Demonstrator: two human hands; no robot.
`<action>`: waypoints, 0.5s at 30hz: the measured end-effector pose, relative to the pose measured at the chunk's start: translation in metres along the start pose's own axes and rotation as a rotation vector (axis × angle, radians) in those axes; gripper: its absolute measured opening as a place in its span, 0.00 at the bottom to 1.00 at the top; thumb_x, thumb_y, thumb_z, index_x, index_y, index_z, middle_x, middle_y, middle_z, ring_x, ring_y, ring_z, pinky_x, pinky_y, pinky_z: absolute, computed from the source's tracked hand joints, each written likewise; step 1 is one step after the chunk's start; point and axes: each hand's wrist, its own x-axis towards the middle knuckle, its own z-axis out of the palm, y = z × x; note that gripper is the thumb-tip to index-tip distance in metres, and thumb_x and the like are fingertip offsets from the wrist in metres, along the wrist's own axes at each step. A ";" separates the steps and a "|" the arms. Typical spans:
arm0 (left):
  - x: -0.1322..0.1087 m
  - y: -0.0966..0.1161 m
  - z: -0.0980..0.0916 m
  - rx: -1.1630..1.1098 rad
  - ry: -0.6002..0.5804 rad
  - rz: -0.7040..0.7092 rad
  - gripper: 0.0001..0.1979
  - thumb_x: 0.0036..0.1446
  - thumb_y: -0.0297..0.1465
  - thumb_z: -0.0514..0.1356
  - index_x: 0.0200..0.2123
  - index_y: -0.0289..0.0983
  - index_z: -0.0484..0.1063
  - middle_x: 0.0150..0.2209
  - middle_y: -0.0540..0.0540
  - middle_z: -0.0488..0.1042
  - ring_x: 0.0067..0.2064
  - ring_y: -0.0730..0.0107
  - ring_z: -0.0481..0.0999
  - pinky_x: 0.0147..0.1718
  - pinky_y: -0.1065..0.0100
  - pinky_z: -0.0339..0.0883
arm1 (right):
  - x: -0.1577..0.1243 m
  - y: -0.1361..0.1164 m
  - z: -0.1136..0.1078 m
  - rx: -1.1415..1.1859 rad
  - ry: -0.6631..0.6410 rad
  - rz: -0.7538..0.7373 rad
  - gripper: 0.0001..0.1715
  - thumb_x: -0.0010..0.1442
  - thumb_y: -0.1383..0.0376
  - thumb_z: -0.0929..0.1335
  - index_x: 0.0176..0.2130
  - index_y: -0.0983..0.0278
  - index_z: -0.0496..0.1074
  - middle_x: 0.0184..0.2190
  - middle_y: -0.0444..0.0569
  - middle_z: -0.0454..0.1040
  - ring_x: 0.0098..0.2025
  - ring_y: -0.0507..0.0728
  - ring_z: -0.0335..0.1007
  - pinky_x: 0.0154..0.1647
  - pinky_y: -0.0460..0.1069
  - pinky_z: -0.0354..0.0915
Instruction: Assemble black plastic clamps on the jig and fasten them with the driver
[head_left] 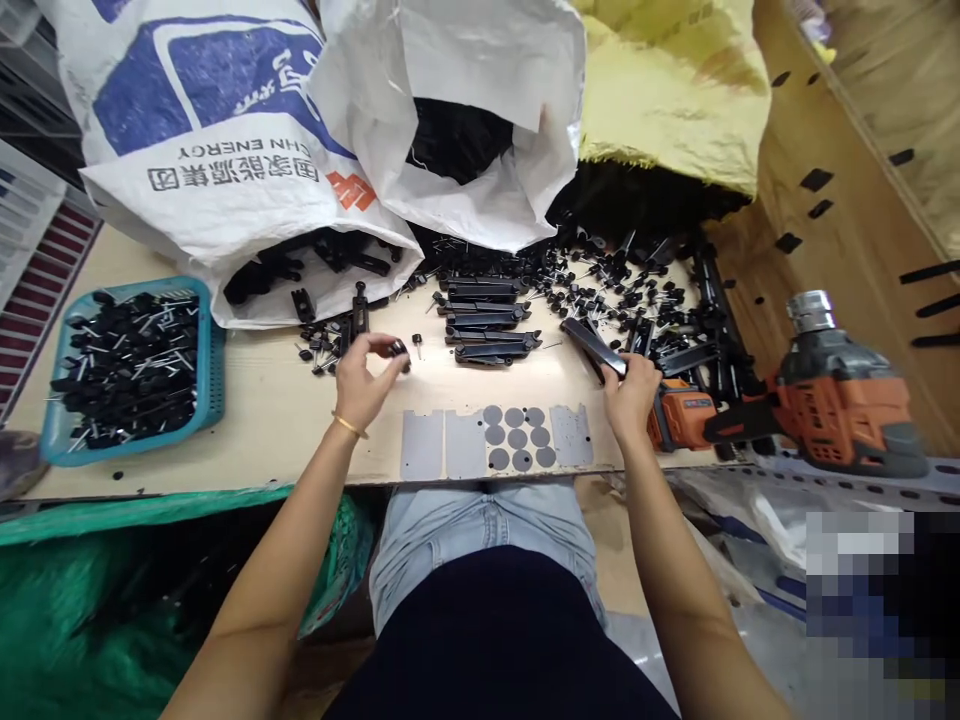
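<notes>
My left hand is raised a little over the table, thumb and fingertips pinching a small black plastic piece. A black-headed screw stands just to the right of those fingers. On the right, my right hand is closed on the near end of a long black plastic bar, which slants up to the left. Between my hands lies a row of folded black plastic assemblies. Loose black-headed screws are heaped behind the bar.
A blue basket of black-headed screws stands at left. Behind are white sacks and a yellow sack with black parts. An orange cordless drill lies at right. Grey pads and discs line the front edge.
</notes>
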 end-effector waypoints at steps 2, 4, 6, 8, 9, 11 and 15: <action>-0.023 0.019 0.000 -0.090 -0.205 -0.049 0.13 0.52 0.37 0.64 0.40 0.37 0.74 0.34 0.49 0.74 0.36 0.70 0.72 0.40 0.68 0.68 | -0.004 0.004 -0.013 0.127 -0.033 -0.012 0.16 0.57 0.59 0.63 0.43 0.65 0.69 0.40 0.58 0.72 0.44 0.65 0.66 0.48 0.61 0.62; -0.044 0.029 0.009 -0.162 -0.358 -0.114 0.12 0.53 0.37 0.63 0.39 0.38 0.75 0.31 0.50 0.73 0.33 0.71 0.71 0.37 0.69 0.68 | -0.011 0.008 -0.027 0.332 -0.173 0.015 0.17 0.57 0.57 0.64 0.44 0.63 0.68 0.36 0.53 0.72 0.38 0.61 0.68 0.42 0.57 0.66; -0.059 0.031 0.027 -0.187 -0.423 -0.179 0.12 0.53 0.37 0.62 0.39 0.37 0.75 0.28 0.50 0.71 0.31 0.72 0.70 0.34 0.70 0.67 | -0.021 0.011 -0.040 0.531 -0.403 0.037 0.19 0.56 0.54 0.66 0.44 0.62 0.69 0.34 0.49 0.72 0.33 0.57 0.69 0.36 0.54 0.68; -0.069 0.030 0.046 -0.159 -0.424 -0.219 0.11 0.52 0.35 0.62 0.38 0.37 0.75 0.27 0.51 0.70 0.29 0.73 0.68 0.32 0.70 0.65 | -0.031 0.009 -0.049 0.601 -0.588 0.009 0.20 0.57 0.53 0.66 0.45 0.62 0.69 0.35 0.48 0.72 0.31 0.55 0.69 0.33 0.52 0.68; -0.072 0.029 0.056 -0.133 -0.417 -0.225 0.11 0.51 0.35 0.63 0.37 0.37 0.76 0.27 0.51 0.70 0.29 0.73 0.67 0.31 0.70 0.65 | -0.035 0.007 -0.051 0.584 -0.613 -0.029 0.19 0.57 0.54 0.66 0.44 0.62 0.70 0.36 0.48 0.73 0.32 0.55 0.70 0.34 0.51 0.68; -0.074 0.027 0.071 -0.078 -0.397 -0.214 0.10 0.50 0.34 0.64 0.37 0.38 0.76 0.27 0.51 0.70 0.29 0.73 0.68 0.31 0.70 0.65 | -0.042 0.002 -0.053 0.516 -0.535 -0.133 0.16 0.57 0.57 0.67 0.44 0.62 0.70 0.38 0.50 0.72 0.38 0.58 0.71 0.40 0.53 0.68; -0.077 0.027 0.092 0.039 -0.333 -0.175 0.10 0.50 0.31 0.66 0.38 0.37 0.76 0.28 0.51 0.69 0.31 0.71 0.69 0.34 0.69 0.66 | -0.055 -0.004 -0.044 0.374 -0.412 -0.381 0.12 0.58 0.65 0.65 0.44 0.60 0.68 0.50 0.56 0.67 0.55 0.64 0.64 0.56 0.62 0.61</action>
